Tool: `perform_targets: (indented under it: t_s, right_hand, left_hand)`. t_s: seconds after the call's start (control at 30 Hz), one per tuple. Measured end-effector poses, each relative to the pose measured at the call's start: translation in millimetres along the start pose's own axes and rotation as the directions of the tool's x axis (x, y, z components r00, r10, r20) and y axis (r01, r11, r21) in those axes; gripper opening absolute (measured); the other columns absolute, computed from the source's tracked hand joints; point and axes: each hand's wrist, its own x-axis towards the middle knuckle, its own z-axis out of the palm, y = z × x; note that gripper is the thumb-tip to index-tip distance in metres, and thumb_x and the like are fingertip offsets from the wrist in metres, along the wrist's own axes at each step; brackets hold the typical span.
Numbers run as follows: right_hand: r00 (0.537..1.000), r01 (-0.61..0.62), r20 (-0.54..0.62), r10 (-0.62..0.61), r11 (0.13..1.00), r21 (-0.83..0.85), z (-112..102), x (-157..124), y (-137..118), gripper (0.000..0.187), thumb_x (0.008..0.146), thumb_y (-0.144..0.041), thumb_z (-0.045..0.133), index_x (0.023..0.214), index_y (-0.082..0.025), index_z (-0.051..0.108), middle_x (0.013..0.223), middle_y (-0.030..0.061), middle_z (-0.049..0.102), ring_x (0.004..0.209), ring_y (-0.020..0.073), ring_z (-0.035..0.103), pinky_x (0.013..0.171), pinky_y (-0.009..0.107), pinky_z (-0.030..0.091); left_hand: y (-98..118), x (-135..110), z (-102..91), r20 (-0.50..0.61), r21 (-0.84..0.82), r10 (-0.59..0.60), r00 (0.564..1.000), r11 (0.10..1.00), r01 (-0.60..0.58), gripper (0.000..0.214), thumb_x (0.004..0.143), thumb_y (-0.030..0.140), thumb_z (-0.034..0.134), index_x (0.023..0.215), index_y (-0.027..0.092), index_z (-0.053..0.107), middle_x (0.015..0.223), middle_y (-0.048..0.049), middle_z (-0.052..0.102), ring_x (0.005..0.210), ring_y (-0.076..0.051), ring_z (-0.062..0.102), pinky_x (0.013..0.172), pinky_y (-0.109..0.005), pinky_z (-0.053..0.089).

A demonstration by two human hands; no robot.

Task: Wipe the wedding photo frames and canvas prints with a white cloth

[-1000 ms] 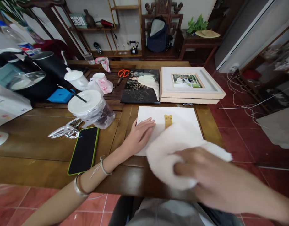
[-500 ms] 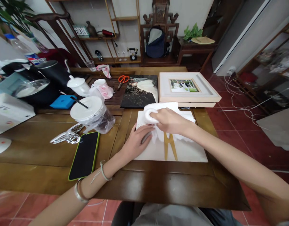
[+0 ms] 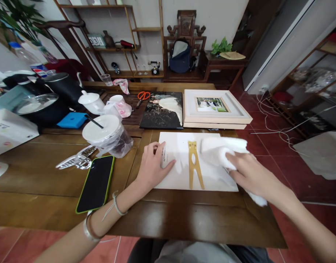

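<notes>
A white panel (image 3: pixel 175 179) lies flat on the wooden table before me, with a gold-coloured easel stand (image 3: pixel 194 160) attached to its face. My left hand (image 3: pixel 154 164) rests on the panel's left edge, fingers apart and holding nothing. Some small dark print shows beside its fingertips. In my right hand (image 3: pixel 247 171) is a bunched white cloth (image 3: pixel 222 148), gripped over the panel's right side. One end of the cloth hangs out below that hand, past the panel's edge.
Behind the panel lie a dark photo panel (image 3: pixel 164 111) and white framed pictures (image 3: pixel 190 117), stacked. Leftward are a phone (image 3: pixel 95 184), a silver hair clip (image 3: pixel 76 157), a lidded cup (image 3: pixel 102 129) in plastic, a white teapot (image 3: pixel 91 101) and orange-handled scissors (image 3: pixel 142 96).
My right hand has swept the cloth from the panel's upper left to its right side, uncovering the top of the gold stand. My left hand has shifted slightly left, its fingers further apart.
</notes>
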Motion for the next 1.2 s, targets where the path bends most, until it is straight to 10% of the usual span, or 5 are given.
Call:
perform_targets:
  t_s: [0.3, 0.53, 0.8, 1.03, 1.2]
  right_hand:
    - [0.953, 0.096, -0.275, -0.128, 0.987, -0.127, 9, 27, -43, 0.021, 0.066, -0.005, 0.050, 0.077, -0.014, 0.065, 0.104, 0.0183, 0.065, 0.096, 0.0313, 0.061, 0.078, 0.043, 0.048]
    - [0.896, 0.430, -0.045, -0.443, 0.887, -0.171, 50, 93, -95, 0.022, 0.087, -0.016, 0.051, 0.096, -0.019, 0.071, 0.140, 0.0167, 0.050, 0.132, 0.0366, 0.039, 0.107, 0.062, 0.024]
    - [0.772, 0.629, 0.013, -0.636, 0.766, 0.135, 18, 25, -91, 0.014, 0.079, -0.020, 0.057, 0.088, -0.019, 0.069, 0.124, 0.0119, 0.063, 0.119, 0.0272, 0.054, 0.105, 0.044, 0.039]
    - [0.831, 0.309, -0.462, -0.309, 0.948, -0.077, -34, -26, -40, 0.029, 0.076, 0.001, 0.044, 0.066, -0.018, 0.064, 0.133, 0.0182, 0.056, 0.127, 0.0333, 0.047, 0.100, 0.050, 0.047]
    - [0.827, 0.298, -0.449, -0.337, 0.942, -0.157, 11, -8, -45, 0.020, 0.080, -0.005, 0.053, 0.082, -0.015, 0.070, 0.139, 0.0138, 0.051, 0.140, 0.0340, 0.025, 0.111, 0.058, 0.032]
  left_hand:
    - [-2, 2, -14.7, 0.112, -0.352, -0.235, 0.965, 0.899, 0.260, 0.048, 0.094, 0.047, 0.041, 0.134, 0.020, 0.044, 0.135, -0.0124, 0.054, 0.125, -0.029, 0.048, 0.105, -0.047, 0.035]
    - [-12, 8, -11.6, 0.088, -0.554, -0.353, 0.931, 0.760, 0.341, 0.050, 0.096, 0.053, 0.029, 0.129, 0.019, 0.048, 0.124, -0.0114, 0.062, 0.113, -0.024, 0.058, 0.099, -0.042, 0.041]
    - [-14, 9, -9.7, 0.064, -0.515, -0.342, 0.938, 0.793, 0.325, 0.051, 0.096, 0.054, 0.026, 0.128, 0.020, 0.047, 0.110, -0.0099, 0.067, 0.107, -0.025, 0.060, 0.090, -0.041, 0.045]
    - [-8, 6, -16.8, 0.182, -0.559, -0.346, 0.920, 0.734, 0.386, 0.045, 0.094, 0.050, 0.038, 0.128, 0.021, 0.045, 0.128, -0.0105, 0.059, 0.126, -0.024, 0.051, 0.103, -0.041, 0.038]
    - [-7, 7, -21.9, 0.243, -0.651, -0.361, 0.900, 0.628, 0.427, 0.048, 0.091, 0.048, 0.043, 0.130, 0.021, 0.041, 0.131, -0.0128, 0.057, 0.125, -0.024, 0.053, 0.105, -0.041, 0.039]
